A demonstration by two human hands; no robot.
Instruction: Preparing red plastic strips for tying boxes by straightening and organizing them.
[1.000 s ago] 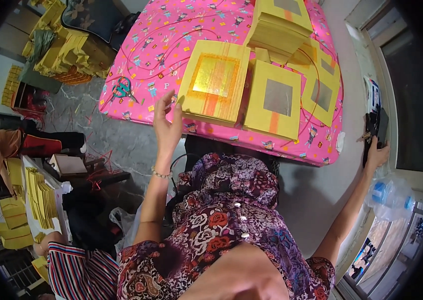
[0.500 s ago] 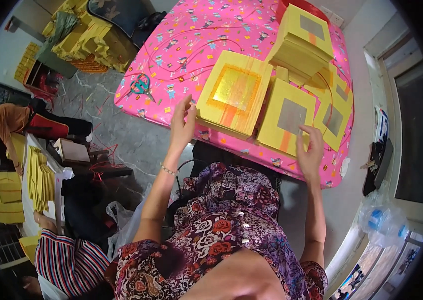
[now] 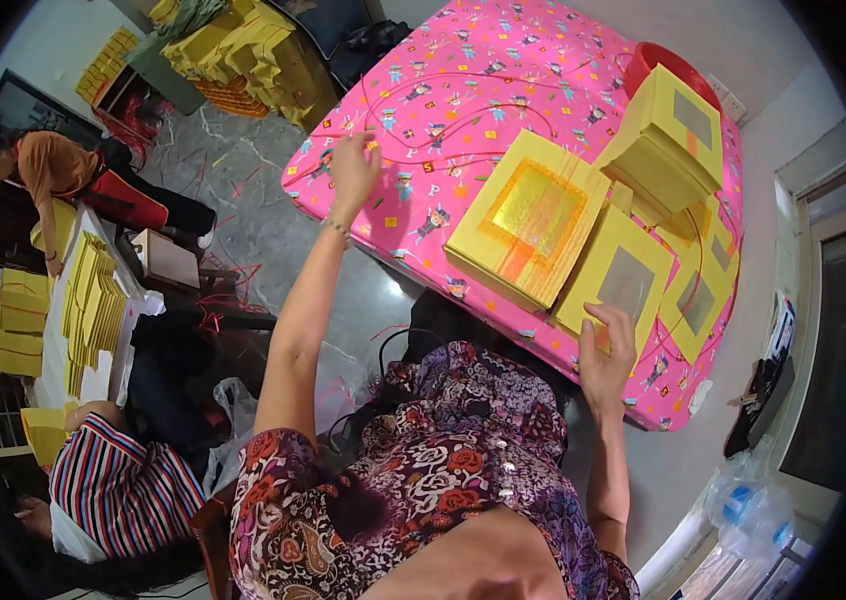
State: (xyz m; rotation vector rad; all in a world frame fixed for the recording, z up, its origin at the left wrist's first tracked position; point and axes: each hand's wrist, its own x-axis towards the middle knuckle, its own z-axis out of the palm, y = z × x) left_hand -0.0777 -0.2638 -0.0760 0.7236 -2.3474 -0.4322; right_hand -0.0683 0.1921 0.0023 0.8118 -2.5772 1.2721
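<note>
My left hand [image 3: 353, 168] is over the table's left corner with its fingers apart. Beside it, partly covered, the green handle of a pair of scissors [image 3: 326, 161] shows. My right hand [image 3: 607, 362] hovers with bent fingers and a gap between thumb and forefinger, at the near edge of a yellow paper stack with a grey square [image 3: 627, 282]. I see nothing in it. Just left of that lies a thick yellow paper stack with a gold foil square [image 3: 537, 208]. Behind them stands a taller yellow paper block [image 3: 665, 140].
Red string [image 3: 443, 162] loops over the pink patterned tablecloth [image 3: 503, 60]. A red basin [image 3: 671, 62] sits at the back right. To the left, two other people work at a white table [image 3: 123, 290] with yellow paper. Plastic bottles [image 3: 751, 518] stand lower right.
My left hand has left the gold-foil stack and moved left to the scissors. My right hand stays by the grey-square stack. The whole view has shifted.
</note>
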